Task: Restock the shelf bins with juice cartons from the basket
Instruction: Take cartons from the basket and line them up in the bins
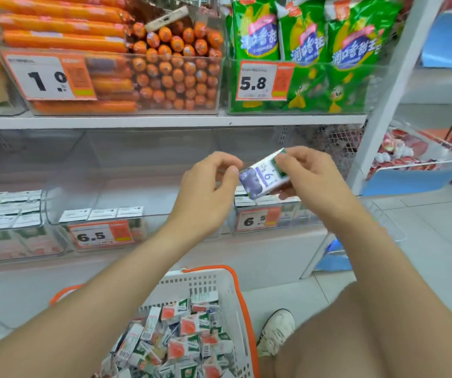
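Observation:
A small blueberry juice carton (263, 175) is held tilted in the air in front of the lower shelf. My right hand (309, 173) grips its upper right end. My left hand (208, 186) touches its left end with thumb and fingertips curled. Below, a white basket with orange rim (235, 296) holds several mixed cartons (181, 336). Clear shelf bins sit on the lower shelf: the middle bin (102, 214) has a few cartons at its front, and the right bin (268, 211) lies just under the held carton.
A left bin (9, 222) is packed with cartons. The upper shelf carries orange sausages (164, 66) and green snack bags (314, 50). A white upright post (393, 85) stands at right, with a wire basket of red packets (415, 156) beyond. My shoe (276, 331) is beside the basket.

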Tool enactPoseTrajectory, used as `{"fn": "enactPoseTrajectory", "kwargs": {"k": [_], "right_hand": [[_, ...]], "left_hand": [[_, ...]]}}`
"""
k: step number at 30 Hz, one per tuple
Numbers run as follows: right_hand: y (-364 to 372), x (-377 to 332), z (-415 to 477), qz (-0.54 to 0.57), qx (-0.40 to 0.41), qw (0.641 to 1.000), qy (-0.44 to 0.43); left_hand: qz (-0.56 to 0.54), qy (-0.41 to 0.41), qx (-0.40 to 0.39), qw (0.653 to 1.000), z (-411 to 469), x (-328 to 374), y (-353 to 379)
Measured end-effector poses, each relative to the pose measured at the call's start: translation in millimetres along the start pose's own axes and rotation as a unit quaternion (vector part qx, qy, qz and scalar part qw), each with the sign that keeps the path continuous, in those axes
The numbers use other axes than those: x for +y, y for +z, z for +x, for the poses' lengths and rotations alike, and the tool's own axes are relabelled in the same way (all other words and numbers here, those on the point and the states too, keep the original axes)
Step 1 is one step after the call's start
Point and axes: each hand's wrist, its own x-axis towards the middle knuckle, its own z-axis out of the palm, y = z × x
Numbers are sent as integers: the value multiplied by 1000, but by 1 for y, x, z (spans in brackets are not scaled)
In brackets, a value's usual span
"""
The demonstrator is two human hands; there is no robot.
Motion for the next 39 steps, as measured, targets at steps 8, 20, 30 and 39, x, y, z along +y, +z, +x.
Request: {"fn": "enactPoseTrajectory", "kwargs": {"k": [8, 20, 30, 39], "right_hand": [[-84, 68, 55, -400, 91, 906, -105], [-93, 113, 105, -580, -153, 799, -55], [-65, 103, 76, -545, -78, 832, -64], [51, 37, -43, -396, -346, 845, -96]], "left_hand": [[246, 121, -129, 953, 7, -15, 85], [377, 154, -128, 904, 12, -57, 122], [281, 133, -137, 940, 10, -61, 111], [217, 168, -13, 962, -61, -70, 21]]}}
